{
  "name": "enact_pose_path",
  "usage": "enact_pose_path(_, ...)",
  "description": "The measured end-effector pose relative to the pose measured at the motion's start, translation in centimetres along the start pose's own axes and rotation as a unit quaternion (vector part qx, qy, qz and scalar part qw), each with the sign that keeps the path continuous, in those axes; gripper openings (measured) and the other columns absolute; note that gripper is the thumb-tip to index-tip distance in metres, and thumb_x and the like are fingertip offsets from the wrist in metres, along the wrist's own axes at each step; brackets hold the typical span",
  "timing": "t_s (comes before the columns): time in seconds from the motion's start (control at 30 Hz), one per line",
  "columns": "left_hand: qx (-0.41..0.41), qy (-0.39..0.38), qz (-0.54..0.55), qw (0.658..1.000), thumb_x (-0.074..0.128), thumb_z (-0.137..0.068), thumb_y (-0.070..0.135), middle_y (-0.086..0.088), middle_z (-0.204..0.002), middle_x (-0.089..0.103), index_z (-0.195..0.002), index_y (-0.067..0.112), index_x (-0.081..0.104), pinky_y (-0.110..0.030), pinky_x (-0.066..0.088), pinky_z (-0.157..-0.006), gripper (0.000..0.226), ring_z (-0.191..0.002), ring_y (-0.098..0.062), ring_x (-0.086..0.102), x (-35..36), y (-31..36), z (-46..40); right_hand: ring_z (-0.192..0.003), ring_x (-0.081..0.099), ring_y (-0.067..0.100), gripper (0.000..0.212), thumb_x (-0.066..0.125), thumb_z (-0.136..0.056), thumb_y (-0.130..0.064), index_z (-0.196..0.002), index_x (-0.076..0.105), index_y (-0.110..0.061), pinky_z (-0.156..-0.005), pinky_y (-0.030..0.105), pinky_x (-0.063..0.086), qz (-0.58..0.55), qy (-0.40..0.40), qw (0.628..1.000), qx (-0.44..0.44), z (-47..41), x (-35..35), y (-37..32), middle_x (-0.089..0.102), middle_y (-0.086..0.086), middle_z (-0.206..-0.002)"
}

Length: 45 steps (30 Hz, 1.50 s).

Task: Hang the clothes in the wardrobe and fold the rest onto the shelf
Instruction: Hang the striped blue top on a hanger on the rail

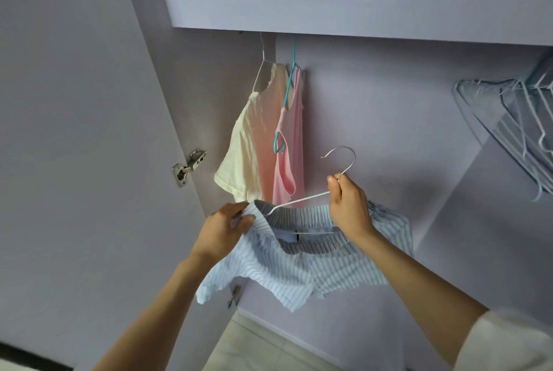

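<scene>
A blue-and-white striped shirt (299,269) hangs on a white wire hanger (299,200) in front of the open wardrobe. My right hand (348,209) grips the hanger just below its metal hook (344,158). My left hand (226,228) pinches the shirt's collar at its left side. Behind them, a cream top (254,143) on a white hanger and a pink top (291,143) on a teal hanger (288,92) hang at the wardrobe's left end. The rail itself is hidden under the shelf (344,14).
Several empty pale hangers (514,119) hang bunched at the right end. The open wardrobe door (74,131) with its metal hinge (188,165) stands at the left. Pale floor tiles (254,346) show below.
</scene>
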<state>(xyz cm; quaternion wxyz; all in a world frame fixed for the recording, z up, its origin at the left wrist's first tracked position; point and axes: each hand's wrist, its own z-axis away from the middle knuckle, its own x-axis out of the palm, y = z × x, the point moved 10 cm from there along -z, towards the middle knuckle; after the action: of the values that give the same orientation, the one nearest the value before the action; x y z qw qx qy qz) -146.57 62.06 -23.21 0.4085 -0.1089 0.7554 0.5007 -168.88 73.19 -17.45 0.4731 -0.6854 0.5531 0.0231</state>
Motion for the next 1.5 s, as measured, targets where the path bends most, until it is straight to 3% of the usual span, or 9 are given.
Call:
enact_pose_path(0.2, 0.016, 0.057, 0.063, 0.996, 0.063, -0.089, 0.019, 0.0, -0.09, 0.069, -0.096, 0.016, 0.07, -0.033, 0.049, -0.077, 0.01, -0.086, -0.02, 0.063, -0.9, 0.7, 0.2, -0.051, 0.034, 0.019, 0.025, 0.045, -0.097, -0.009, -0.073, 0.037, -0.011, -0.055, 0.03, 0.024, -0.001, -0.016, 1.0, 0.013, 0.3, -0.3, 0.5, 0.032, -0.011, -0.054)
enact_pose_path(0.33, 0.058, 0.079, 0.074, 0.992, 0.064, -0.089, 0.022, 0.015, -0.081, 0.064, -0.087, 0.018, 0.068, -0.017, 0.045, -0.071, 0.006, -0.082, -0.014, 0.061, -1.7, 2.0, 0.0, -0.058, 0.05, 0.039, 0.026, 0.047, -0.096, -0.006, -0.07, 0.048, 0.0, -0.06, 0.034, 0.03, 0.032, -0.036, 0.999, -0.001, 1.0, -0.2, 0.2, 0.05, 0.017, -0.062)
enact_pose_path(0.53, 0.11, -0.1, -0.128, 0.981, 0.042, -0.1, 0.024, -0.003, -0.134, 0.052, -0.138, 0.018, 0.046, -0.041, 0.038, -0.102, 0.039, -0.122, -0.025, 0.049, 3.6, 3.6, 0.2, -0.061, 0.051, 0.039, 0.026, 0.046, -0.097, -0.009, -0.072, 0.038, -0.009, -0.061, 0.034, 0.03, 0.016, -0.034, 0.999, -0.003, 0.6, -0.1, -0.7, 0.045, 0.009, -0.064)
enact_pose_path(0.7, 0.09, -0.044, -0.183, 0.978, 0.029, -0.102, 0.03, 0.001, -0.139, 0.047, -0.147, 0.021, 0.027, -0.035, 0.028, -0.105, 0.046, -0.127, -0.021, 0.043, 3.7, 3.5, 0.2, -0.058, 0.043, 0.028, 0.03, 0.044, -0.098, -0.014, -0.07, 0.036, -0.011, -0.058, 0.037, 0.031, -0.015, -0.039, 0.999, 0.021, 0.5, 0.5, -0.3, 0.049, 0.011, -0.063)
enact_pose_path(0.9, 0.139, 0.033, -0.139, 0.98, 0.041, -0.099, 0.015, -0.003, -0.104, 0.063, -0.109, 0.011, 0.063, -0.034, 0.036, -0.086, 0.024, -0.094, -0.03, 0.06, 2.8, 5.5, -0.4, -0.053, 0.042, 0.01, 0.023, 0.052, -0.095, -0.015, -0.074, 0.045, -0.011, -0.051, 0.019, 0.03, -0.093, -0.068, 0.993, 0.028, 0.5, 1.0, -0.5, 0.045, -0.005, -0.058)
enact_pose_path(1.0, 0.125, 0.063, -0.093, 0.986, 0.048, -0.095, 0.004, -0.005, -0.092, 0.067, -0.094, 0.006, 0.068, -0.038, 0.041, -0.078, 0.02, -0.08, -0.033, 0.063, 1.8, 4.4, -0.6, -0.078, 0.061, 0.014, 0.014, 0.047, -0.095, -0.014, -0.096, 0.06, -0.009, -0.071, 0.008, 0.043, -0.126, -0.087, 0.988, 0.019, 0.8, -0.1, 0.1, 0.064, -0.003, -0.083)
enact_pose_path(1.13, 0.131, 0.04, -0.05, 0.989, 0.047, -0.091, 0.009, -0.009, -0.083, 0.068, -0.085, 0.001, 0.069, -0.04, 0.051, -0.071, 0.025, -0.074, -0.031, 0.066, 1.6, 3.0, -0.7, -0.101, 0.063, 0.026, 0.032, 0.048, -0.083, 0.004, -0.11, 0.062, -0.005, -0.092, 0.033, 0.047, 0.059, -0.147, 0.987, 0.012, 1.6, -1.7, 5.2, 0.066, 0.008, -0.108)
enact_pose_path(1.27, 0.117, 0.032, -0.011, 0.993, 0.052, -0.09, 0.003, -0.012, -0.084, 0.068, -0.085, -0.001, 0.07, -0.041, 0.053, -0.072, 0.019, -0.076, -0.032, 0.067, 2.1, 1.3, -1.2, -0.111, 0.052, 0.023, 0.036, 0.045, -0.092, -0.012, -0.128, 0.048, -0.017, -0.091, 0.032, 0.041, 0.243, -0.328, 0.911, 0.056, 5.0, 0.3, 10.9, 0.054, 0.003, -0.124)
enact_pose_path(1.5, 0.032, -0.022, 0.049, 0.998, 0.053, -0.093, 0.004, -0.009, -0.11, 0.067, -0.112, 0.008, 0.066, -0.029, 0.044, -0.089, 0.023, -0.102, -0.026, 0.062, 5.3, 0.7, -3.4, -0.102, 0.054, 0.029, 0.025, 0.04, -0.095, -0.005, -0.113, 0.056, -0.008, -0.083, 0.035, 0.041, 0.254, -0.264, 0.927, 0.082, 4.7, -3.2, 12.8, 0.055, 0.01, -0.107)
